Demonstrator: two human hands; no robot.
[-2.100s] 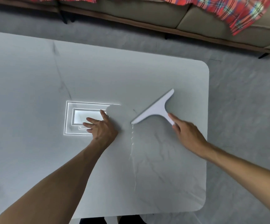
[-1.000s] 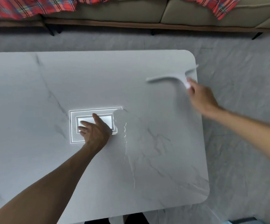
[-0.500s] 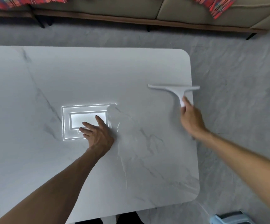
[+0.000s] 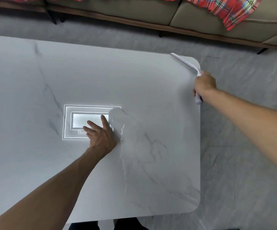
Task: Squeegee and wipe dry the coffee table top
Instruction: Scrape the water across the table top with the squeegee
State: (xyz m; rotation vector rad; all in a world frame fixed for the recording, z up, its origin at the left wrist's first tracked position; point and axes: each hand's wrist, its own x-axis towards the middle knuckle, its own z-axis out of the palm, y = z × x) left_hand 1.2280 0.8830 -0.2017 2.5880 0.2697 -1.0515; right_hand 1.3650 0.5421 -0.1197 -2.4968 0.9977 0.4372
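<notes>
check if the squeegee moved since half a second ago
Yes. The squeegee, gripped by the right hand, has gone farther from the person, up to the far right corner of the coffee table, its blade now slanted.

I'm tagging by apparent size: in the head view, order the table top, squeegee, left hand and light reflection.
1. table top, largest
2. light reflection
3. left hand and squeegee: too alike to rank, the squeegee partly hidden
</notes>
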